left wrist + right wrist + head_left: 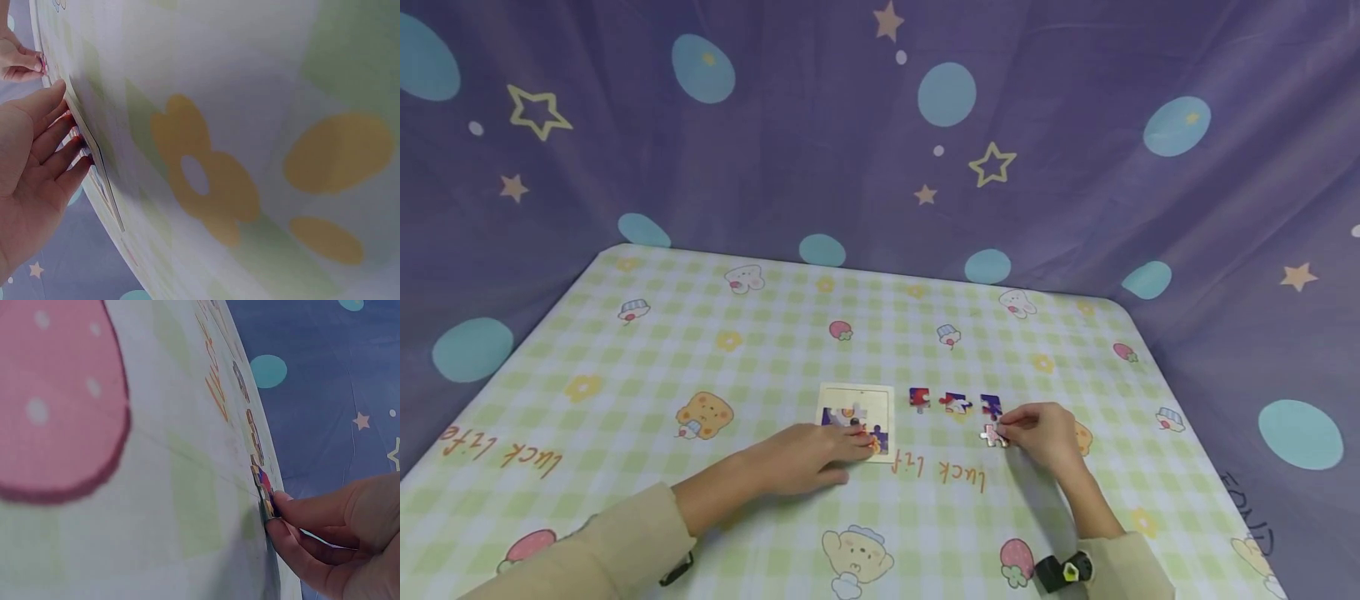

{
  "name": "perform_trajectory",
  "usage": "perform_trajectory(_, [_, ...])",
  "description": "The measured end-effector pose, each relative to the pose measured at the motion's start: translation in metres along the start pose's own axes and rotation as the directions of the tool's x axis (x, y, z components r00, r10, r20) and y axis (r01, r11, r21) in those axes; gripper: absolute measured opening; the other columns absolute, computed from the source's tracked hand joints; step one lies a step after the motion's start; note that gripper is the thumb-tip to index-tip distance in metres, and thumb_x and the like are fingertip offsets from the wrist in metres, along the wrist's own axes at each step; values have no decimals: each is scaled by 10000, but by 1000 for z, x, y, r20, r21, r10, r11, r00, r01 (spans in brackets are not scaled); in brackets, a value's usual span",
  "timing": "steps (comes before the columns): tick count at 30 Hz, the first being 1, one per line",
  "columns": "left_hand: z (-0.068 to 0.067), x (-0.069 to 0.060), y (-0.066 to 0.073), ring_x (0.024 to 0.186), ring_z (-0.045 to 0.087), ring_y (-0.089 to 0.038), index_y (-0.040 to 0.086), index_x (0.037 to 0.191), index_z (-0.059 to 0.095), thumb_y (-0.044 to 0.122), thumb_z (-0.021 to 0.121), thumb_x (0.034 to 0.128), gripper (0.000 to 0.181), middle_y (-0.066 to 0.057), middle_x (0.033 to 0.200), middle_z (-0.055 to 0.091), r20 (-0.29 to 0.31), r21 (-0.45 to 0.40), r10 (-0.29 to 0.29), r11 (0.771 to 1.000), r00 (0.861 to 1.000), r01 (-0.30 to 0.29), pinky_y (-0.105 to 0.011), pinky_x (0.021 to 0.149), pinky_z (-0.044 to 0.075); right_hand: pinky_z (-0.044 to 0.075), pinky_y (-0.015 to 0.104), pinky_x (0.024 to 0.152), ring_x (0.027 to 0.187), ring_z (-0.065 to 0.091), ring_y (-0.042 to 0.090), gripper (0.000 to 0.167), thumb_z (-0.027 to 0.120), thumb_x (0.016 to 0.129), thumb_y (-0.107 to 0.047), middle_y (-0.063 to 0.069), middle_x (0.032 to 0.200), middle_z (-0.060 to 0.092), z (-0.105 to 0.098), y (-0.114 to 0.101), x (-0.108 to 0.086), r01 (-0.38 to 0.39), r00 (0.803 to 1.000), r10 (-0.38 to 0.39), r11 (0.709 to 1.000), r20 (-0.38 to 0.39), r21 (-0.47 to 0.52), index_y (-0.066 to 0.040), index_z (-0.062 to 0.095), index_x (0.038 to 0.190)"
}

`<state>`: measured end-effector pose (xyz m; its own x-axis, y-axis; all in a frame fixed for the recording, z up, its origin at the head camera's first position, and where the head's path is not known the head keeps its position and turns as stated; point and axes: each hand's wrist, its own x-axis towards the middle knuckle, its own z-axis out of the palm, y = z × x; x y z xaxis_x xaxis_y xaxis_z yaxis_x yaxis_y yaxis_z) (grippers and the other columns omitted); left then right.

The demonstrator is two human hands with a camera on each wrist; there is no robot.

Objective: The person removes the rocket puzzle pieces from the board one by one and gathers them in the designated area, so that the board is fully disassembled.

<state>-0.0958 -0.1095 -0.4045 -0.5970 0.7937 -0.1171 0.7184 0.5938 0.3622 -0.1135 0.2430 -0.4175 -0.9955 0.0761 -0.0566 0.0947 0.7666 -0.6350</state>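
A square jigsaw puzzle frame point(854, 392) lies on the table, with several joined pieces in its lower part and a bare upper part. My left hand point(808, 458) rests its fairly straight fingers on those pieces; the left wrist view shows the fingertips point(81, 161) touching the board. Between thumb and finger my right hand point(1041, 431) pinches a pinkish puzzle piece point(993, 435) at the table surface. Just beyond it lies a dark blue puzzle piece point(991, 405). A white-and-red piece point(957, 403) and a red-and-blue piece point(919, 397) lie between there and the frame.
A green-checked cloth point(790, 358) with printed cartoons covers the table. Behind it hangs a purple curtain point(850, 150) with stars and blue dots. A black wrist camera point(1062, 572) sits at my right sleeve.
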Motion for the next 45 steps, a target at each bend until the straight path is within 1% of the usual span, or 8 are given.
perform_trajectory(10, [-1,0,0,1386,450,-220,157,1372,541,272,588,945,444,8,1457,503,0,0,1,1000,1000,-1,-427,1123,416,455,164,499,601,604,44,51,775,772,-62,110,777,751,0,0,0,13,1000,-14,999,-26,-32,-49,770,821])
perform_trajectory(18, [-1,-1,1,1382,456,-225,156,1372,539,270,591,943,448,5,1454,505,0,-6,-2,1000,1000,2,-430,1122,416,465,165,488,588,613,33,151,815,738,-105,79,747,744,0,1,0,30,1000,-29,999,4,-30,-45,757,864])
perform_trajectory(27, [-2,-1,2,1382,455,-214,158,1376,533,269,587,944,449,2,1453,505,5,-12,-13,1000,1000,13,-426,1124,415,455,169,486,591,615,46,137,806,742,-76,68,739,742,0,-1,-2,41,999,-41,999,3,-32,-52,760,868])
perform_trajectory(31, [-3,0,3,1371,469,-214,152,1362,549,267,590,942,437,-4,1438,522,-12,-29,-12,1000,1000,11,-430,1122,416,470,163,518,622,629,52,137,801,755,-92,64,760,746,-1,-1,0,57,998,-57,998,2,-28,-56,757,880])
perform_trajectory(33, [-3,1,3,1353,492,-217,146,1335,577,258,593,941,410,-5,1417,547,-34,-49,-10,999,999,9,-433,1116,421,481,163,541,640,644,64,144,802,758,-112,60,765,746,-1,-2,1,78,997,-78,997,-9,-28,-61,757,886])
perform_trajectory(36, [-4,4,4,1322,526,-216,143,1282,625,244,593,942,357,-2,1380,587,-64,-84,-27,996,998,21,-435,1115,424,511,167,574,674,673,95,151,803,766,-139,58,779,749,1,-7,4,117,993,-117,993,-22,-17,-75,759,895])
perform_trajectory(39, [-5,7,5,1294,550,-235,133,1235,660,243,597,940,321,-16,1345,619,-83,-112,-49,993,995,40,-451,1115,420,534,181,587,696,689,124,154,799,769,-130,70,793,750,4,-15,6,152,988,-152,988,-12,16,-68,757,904])
perform_trajectory(45, [-5,9,6,1310,532,-247,128,1191,685,260,605,936,298,-30,1329,629,-79,-163,-108,982,991,94,-457,1148,381,545,193,635,705,668,110,155,799,767,-116,51,796,744,20,-40,10,210,977,-212,975,28,76,-64,748,904])
